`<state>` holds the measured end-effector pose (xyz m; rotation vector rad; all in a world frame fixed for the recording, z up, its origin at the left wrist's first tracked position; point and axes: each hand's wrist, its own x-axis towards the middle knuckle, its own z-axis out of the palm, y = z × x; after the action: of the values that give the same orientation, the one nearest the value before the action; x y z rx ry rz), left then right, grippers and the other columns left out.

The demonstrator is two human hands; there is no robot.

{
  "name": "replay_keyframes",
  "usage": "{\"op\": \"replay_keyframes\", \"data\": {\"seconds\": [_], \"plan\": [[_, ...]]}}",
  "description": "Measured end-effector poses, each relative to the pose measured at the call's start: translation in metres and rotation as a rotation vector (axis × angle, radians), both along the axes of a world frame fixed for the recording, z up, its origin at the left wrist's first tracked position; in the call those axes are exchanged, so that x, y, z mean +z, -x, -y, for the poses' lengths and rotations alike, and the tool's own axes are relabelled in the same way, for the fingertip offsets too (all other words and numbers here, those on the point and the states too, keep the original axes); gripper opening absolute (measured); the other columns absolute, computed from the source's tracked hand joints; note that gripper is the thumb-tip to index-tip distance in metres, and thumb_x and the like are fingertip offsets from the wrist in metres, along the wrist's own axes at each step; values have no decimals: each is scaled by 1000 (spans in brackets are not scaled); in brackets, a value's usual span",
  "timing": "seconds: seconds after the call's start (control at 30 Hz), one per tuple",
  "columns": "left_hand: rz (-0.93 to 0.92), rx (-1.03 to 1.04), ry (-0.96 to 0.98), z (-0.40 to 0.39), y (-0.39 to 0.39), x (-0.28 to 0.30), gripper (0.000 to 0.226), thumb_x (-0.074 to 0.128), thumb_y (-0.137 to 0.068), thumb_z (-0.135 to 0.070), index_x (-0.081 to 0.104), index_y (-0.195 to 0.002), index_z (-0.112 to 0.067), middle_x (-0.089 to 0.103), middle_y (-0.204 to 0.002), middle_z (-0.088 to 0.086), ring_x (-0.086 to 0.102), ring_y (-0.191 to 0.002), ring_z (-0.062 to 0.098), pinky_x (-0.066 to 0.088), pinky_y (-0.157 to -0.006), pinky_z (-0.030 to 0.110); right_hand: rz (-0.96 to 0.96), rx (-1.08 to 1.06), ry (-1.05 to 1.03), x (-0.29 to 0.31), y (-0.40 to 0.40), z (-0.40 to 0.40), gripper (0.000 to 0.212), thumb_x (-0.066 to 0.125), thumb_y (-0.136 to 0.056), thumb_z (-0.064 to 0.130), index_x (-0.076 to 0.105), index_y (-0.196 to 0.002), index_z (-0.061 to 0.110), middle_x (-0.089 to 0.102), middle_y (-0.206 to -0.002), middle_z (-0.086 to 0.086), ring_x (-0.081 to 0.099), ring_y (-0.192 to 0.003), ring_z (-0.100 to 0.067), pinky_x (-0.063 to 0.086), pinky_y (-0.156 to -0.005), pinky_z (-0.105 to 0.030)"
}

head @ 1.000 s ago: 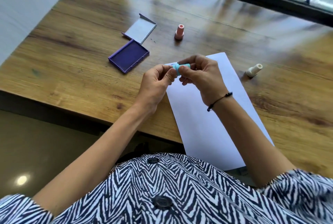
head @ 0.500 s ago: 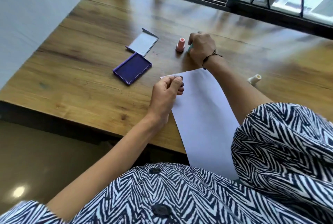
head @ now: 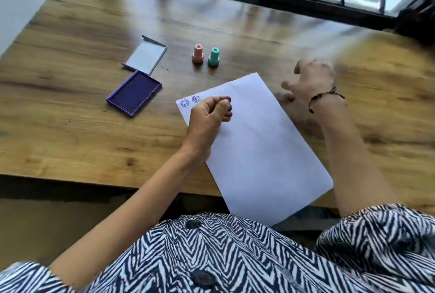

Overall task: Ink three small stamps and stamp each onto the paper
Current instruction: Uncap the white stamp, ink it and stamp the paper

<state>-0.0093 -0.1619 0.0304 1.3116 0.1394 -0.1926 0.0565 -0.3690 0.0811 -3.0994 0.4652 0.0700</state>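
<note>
Wooden bench (head: 70,109) by a window, white paper (head: 259,146) angled across its near edge.
Left hand (head: 208,116) rests on paper beside two blue prints (head: 190,101), grip curled closed; contents not visible. Right hand (head: 310,80) blurred past paper's right edge, fingers spread, empty. Open ink pad (head: 134,92) left; pink stamp (head: 198,53) and green stamp (head: 214,56) upright beyond paper.

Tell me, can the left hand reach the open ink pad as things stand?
Probably yes. The left hand rests on the paper, loosely closed, and only bare table lies between it and the ink pad.
</note>
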Motion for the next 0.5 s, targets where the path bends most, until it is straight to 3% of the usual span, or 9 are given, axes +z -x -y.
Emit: {"op": "replay_keyframes", "data": {"seconds": [0.13,0.23,0.3,0.37,0.43,0.5], "plan": [[12,-59,-22,12,-1,1,12,50,-90,-11,62,-88,-15,60,-76,1,57,-66,10,48,-67,18,61,-4,-113,-10,18,4,25,53,-83,10,62,-106,4,60,-115,-25,55,-108,-39,46,-89,-39],[24,-72,-37,15,-1,2,12,50,-89,-9,62,-91,-12,61,-75,1,57,-66,11,48,-67,19,197,-3,-205,-11,25,3,22,53,-81,6,67,-98,2,67,-105,-24,60,-100,-36,48,-82,-34],[35,-85,-52,15,-1,3,12,52,-88,-8,62,-93,-12,61,-75,0,57,-67,11,48,-68,19,279,8,-357,-4,31,-3,19,56,-78,10,69,-91,5,71,-93,-18,63,-89,-28,48,-73,-26],[41,-107,-58,15,-2,5,11,54,-88,-9,61,-97,-12,61,-77,0,57,-68,12,48,-69,19,285,24,-623,6,39,-14,11,63,-75,16,69,-82,11,71,-73,-5,60,-65,-12,46,-58,-18],[48,-124,-54,15,-2,8,16,56,-88,-12,59,-104,-10,62,-80,0,58,-70,11,49,-69,18,235,77,-825,14,47,-31,6,65,-74,17,68,-77,13,63,-59,4,52,-47,-3,45,-48,-16],[73,-125,-62,12,-1,12,19,58,-87,-13,59,-106,-9,62,-79,0,59,-66,8,49,-66,17,182,128,-917,16,53,-46,3,64,-76,14,67,-76,14,62,-58,3,53,-44,-3,46,-44,-19]]}}
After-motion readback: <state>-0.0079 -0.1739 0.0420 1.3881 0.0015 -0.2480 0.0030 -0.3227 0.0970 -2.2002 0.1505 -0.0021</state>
